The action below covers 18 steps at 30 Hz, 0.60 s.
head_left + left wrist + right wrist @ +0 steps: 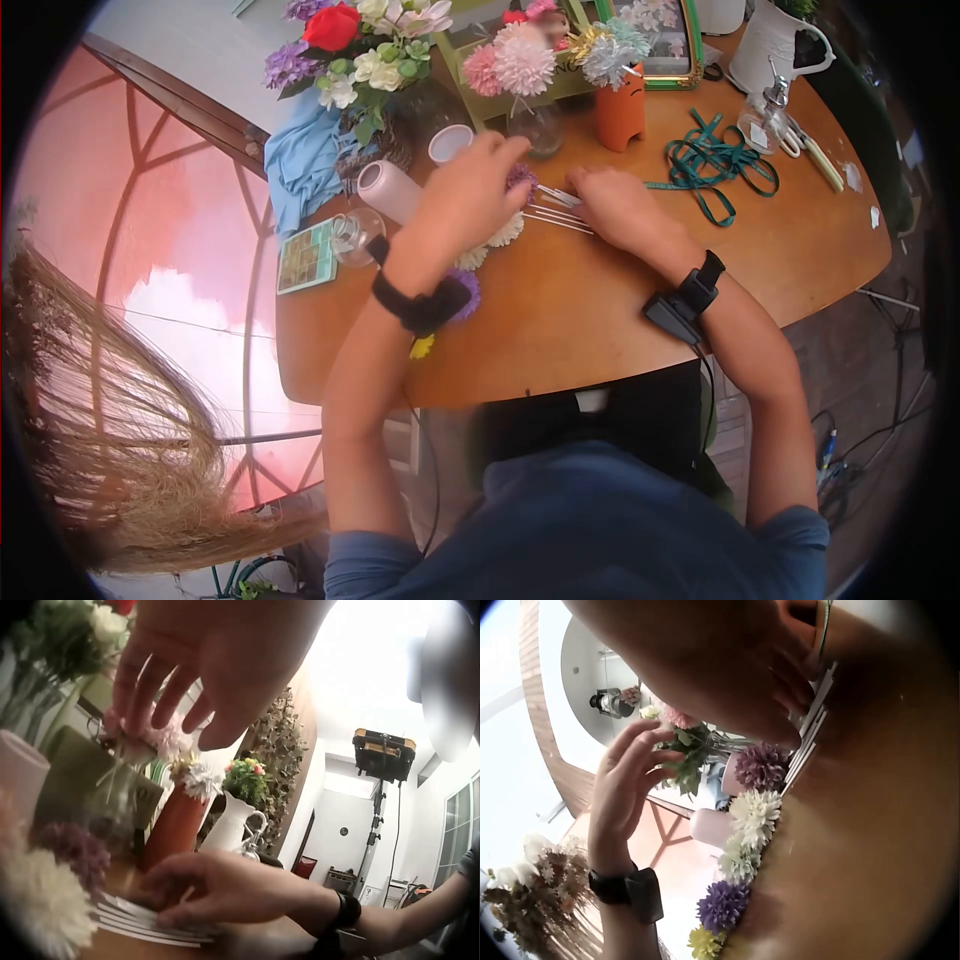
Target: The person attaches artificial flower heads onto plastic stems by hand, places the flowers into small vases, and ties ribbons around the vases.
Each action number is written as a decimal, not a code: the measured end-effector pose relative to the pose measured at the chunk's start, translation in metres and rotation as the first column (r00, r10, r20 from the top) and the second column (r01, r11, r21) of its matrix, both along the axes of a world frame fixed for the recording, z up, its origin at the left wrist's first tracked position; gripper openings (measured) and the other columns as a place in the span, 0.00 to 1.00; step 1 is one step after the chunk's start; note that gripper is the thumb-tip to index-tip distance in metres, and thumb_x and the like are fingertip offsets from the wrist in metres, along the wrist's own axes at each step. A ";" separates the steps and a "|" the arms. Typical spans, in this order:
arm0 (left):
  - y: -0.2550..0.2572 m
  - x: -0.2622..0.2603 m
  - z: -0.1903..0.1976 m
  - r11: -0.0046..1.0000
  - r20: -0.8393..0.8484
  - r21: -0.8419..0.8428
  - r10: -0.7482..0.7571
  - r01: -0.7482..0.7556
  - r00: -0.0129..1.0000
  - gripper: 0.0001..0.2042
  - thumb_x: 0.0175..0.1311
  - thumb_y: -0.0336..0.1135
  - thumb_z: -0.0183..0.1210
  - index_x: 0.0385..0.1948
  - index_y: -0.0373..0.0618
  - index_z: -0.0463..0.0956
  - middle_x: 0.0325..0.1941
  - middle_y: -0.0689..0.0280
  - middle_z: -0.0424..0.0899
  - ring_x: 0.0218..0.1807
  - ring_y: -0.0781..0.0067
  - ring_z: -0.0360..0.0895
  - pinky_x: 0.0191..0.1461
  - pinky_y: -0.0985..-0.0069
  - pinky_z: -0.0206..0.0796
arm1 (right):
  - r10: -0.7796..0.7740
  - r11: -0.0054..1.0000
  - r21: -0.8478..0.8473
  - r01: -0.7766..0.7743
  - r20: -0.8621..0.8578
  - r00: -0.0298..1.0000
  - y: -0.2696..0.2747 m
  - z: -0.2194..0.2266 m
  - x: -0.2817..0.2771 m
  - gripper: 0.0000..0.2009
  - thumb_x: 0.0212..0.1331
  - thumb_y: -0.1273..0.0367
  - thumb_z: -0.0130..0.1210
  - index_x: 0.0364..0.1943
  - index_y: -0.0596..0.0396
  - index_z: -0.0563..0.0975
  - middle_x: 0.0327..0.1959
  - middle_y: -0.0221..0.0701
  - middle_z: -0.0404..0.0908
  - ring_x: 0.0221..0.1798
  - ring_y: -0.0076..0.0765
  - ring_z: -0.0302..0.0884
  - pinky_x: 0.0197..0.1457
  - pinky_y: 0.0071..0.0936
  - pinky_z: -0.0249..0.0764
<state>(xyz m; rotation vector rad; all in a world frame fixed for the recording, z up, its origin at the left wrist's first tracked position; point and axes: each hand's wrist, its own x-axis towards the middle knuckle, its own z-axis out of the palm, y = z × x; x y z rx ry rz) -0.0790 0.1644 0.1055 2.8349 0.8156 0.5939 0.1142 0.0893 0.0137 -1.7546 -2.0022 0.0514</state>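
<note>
White sticks lie on the table, side by side. My right hand is over their right ends, fingers bent and pinching some of them. My left hand is raised above the flower heads, fingers loosely spread and holding nothing. A dark purple flower head is by the sticks' left ends. Beside it, cream flower heads, a violet one and a yellow one form a row.
Pink vases and a glass vase stand left, near a phone. Behind are a bouquet, an orange holder and a white pitcher. Green ribbon and scissors lie right.
</note>
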 end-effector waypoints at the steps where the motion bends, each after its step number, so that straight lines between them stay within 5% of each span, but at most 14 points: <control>1: 0.004 -0.001 -0.016 1.000 -0.056 -0.014 -0.005 0.005 0.998 0.17 0.58 0.36 0.60 0.50 0.43 0.75 0.47 0.57 0.77 0.49 0.54 0.77 0.52 0.63 0.70 | 0.006 1.000 -0.004 -0.006 0.007 1.000 0.000 0.002 -0.002 0.08 0.52 0.73 0.54 0.36 0.61 0.76 0.34 0.45 0.81 0.42 0.53 0.79 0.44 0.46 0.75; 6: 0.019 -0.006 -0.051 0.993 -0.198 -0.117 -0.008 -0.016 0.980 0.16 0.57 0.31 0.57 0.49 0.43 0.75 0.49 0.56 0.77 0.52 0.50 0.75 0.55 0.60 0.69 | 0.002 0.986 -0.164 0.008 0.061 0.998 0.003 0.011 -0.006 0.05 0.50 0.75 0.52 0.28 0.60 0.79 0.33 0.49 0.81 0.41 0.54 0.80 0.44 0.46 0.75; 13: 0.007 -0.032 -0.029 0.984 0.236 -0.175 0.018 0.024 0.972 0.17 0.57 0.27 0.55 0.51 0.42 0.74 0.51 0.59 0.77 0.52 0.56 0.77 0.54 0.66 0.69 | 0.015 0.952 -0.307 -0.014 -0.001 1.000 0.011 0.020 0.005 0.10 0.51 0.71 0.55 0.37 0.60 0.80 0.32 0.46 0.81 0.39 0.52 0.80 0.42 0.42 0.74; 18: -0.001 -0.050 -0.041 0.924 0.494 -0.365 0.089 0.114 0.865 0.16 0.64 0.26 0.53 0.54 0.39 0.72 0.53 0.61 0.77 0.53 0.67 0.77 0.51 0.72 0.73 | -0.081 0.962 -0.271 -0.024 -0.372 0.925 0.014 0.020 0.012 0.10 0.59 0.66 0.54 0.33 0.60 0.78 0.29 0.44 0.81 0.34 0.49 0.80 0.40 0.40 0.74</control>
